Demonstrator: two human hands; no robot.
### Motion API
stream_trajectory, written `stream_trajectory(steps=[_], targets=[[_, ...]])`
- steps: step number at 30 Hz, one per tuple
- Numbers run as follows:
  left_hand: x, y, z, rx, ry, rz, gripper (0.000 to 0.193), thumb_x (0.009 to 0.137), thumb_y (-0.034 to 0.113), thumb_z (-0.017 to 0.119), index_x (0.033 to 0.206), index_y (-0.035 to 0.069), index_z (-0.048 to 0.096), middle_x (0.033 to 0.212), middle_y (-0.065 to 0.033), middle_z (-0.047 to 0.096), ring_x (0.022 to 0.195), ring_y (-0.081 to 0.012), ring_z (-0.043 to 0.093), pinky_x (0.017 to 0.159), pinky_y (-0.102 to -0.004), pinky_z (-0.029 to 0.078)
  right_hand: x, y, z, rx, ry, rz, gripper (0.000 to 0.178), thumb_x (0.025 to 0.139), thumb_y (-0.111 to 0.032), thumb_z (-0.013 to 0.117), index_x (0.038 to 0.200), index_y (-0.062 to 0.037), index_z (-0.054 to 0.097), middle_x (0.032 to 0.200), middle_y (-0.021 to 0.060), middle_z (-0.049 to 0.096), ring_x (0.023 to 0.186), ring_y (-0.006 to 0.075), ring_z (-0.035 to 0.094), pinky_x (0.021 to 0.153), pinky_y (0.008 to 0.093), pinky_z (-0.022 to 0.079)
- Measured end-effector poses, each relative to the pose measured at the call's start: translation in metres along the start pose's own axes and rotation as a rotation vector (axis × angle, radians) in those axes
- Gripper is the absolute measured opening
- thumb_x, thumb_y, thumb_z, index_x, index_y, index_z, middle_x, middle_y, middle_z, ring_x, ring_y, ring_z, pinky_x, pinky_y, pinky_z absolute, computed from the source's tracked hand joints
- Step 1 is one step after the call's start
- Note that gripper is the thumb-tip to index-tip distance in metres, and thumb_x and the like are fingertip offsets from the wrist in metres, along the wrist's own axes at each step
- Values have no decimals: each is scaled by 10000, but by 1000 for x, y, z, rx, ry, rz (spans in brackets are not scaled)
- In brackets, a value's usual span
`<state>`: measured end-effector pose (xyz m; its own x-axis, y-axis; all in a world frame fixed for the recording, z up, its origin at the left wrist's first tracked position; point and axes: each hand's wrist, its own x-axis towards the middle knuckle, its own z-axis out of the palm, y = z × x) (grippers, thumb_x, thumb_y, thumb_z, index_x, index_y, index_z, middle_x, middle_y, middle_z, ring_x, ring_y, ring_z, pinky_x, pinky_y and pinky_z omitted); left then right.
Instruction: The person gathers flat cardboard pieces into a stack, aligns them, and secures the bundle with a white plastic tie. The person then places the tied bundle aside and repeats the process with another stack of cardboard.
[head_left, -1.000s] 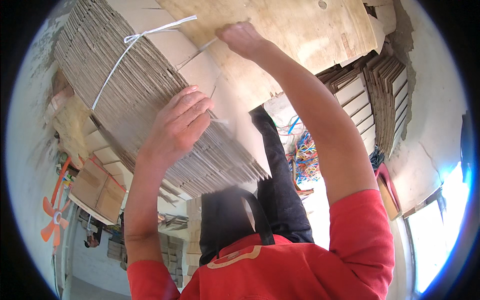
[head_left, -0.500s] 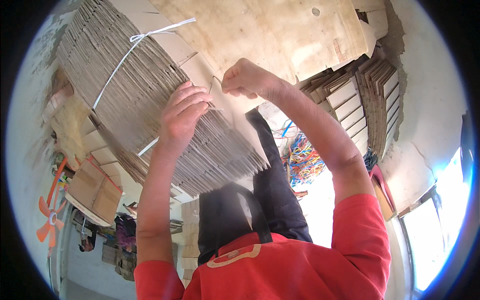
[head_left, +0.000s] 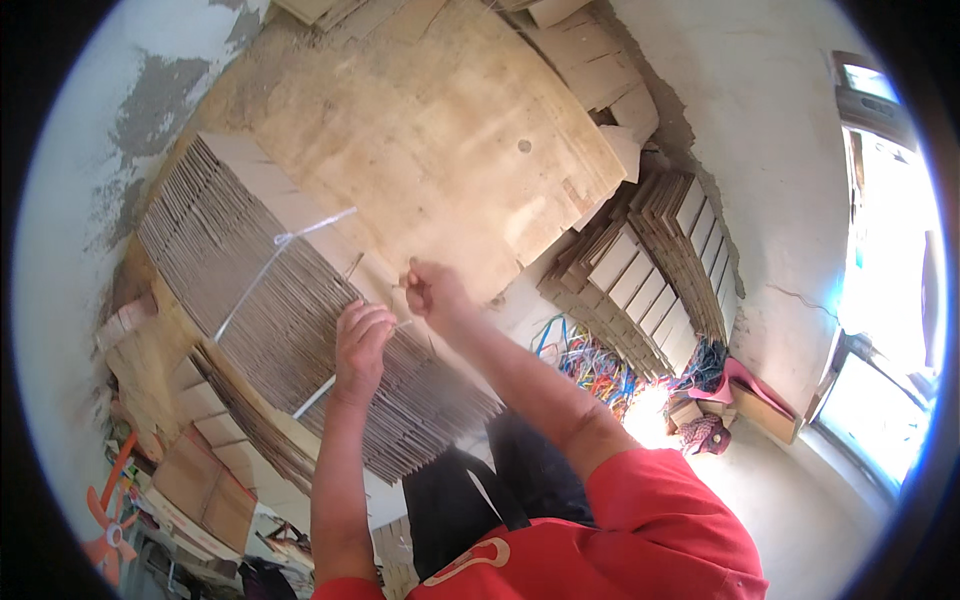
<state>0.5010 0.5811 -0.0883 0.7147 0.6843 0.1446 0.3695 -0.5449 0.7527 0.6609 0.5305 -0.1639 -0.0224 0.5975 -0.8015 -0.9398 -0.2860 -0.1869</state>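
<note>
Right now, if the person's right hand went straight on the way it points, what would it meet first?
Probably the cardboard stack, near the white tie; depth is unclear, so the right hand might pass above it.

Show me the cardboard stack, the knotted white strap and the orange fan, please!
Cardboard stack (head_left: 295,305), head view: its packed sheet edges.
White strap (head_left: 284,239), head view: its knot.
Orange fan (head_left: 113,534), head view: its middle hub.
</note>
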Motion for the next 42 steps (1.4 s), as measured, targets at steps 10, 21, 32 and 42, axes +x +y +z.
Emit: stream_trajectory(steps=[10, 21, 32, 42], targets=[[0, 1, -3, -3, 33, 19, 56, 751, -4, 619, 787, 16, 581, 910, -87, 617, 938, -271, 574, 931, -469, 416, -19, 39, 37, -1121, 227, -532, 293, 776, -192, 581, 612, 52, 582, 574, 235, 550, 543, 336, 585, 544, 422, 446], [-14, -13, 10, 88, 49, 86, 65, 800, 0, 605, 860, -1, 628, 931, -128, 627, 966, -320, 578, 931, -453, 431, -41, 9, 36, -768, 154, -551, 328, 819, -222, 630, 609, 21, 564, 497, 68, 484, 487, 103, 443, 445, 314, 366], [-10, -6, 11, -15, -35, -26, 45, 836, -2, 586, 856, -4, 626, 946, -103, 634, 934, -245, 582, 854, -346, 449, -227, 71, -116, -456, 570, -593, 74, 823, -4, 571, 890, -31, 588, 668, -11, 545, 540, 54, 478, 445, 214, 375], [-15, -23, 4, 114, -69, -90, 38, 835, -36, 597, 868, -28, 613, 994, -91, 645, 963, -216, 589, 904, -329, 451, -246, 215, -293, -175, 773, -4, 172, 858, -114, 545, 696, -57, 564, 576, 13, 523, 432, 113, 489, 368, 266, 368]])
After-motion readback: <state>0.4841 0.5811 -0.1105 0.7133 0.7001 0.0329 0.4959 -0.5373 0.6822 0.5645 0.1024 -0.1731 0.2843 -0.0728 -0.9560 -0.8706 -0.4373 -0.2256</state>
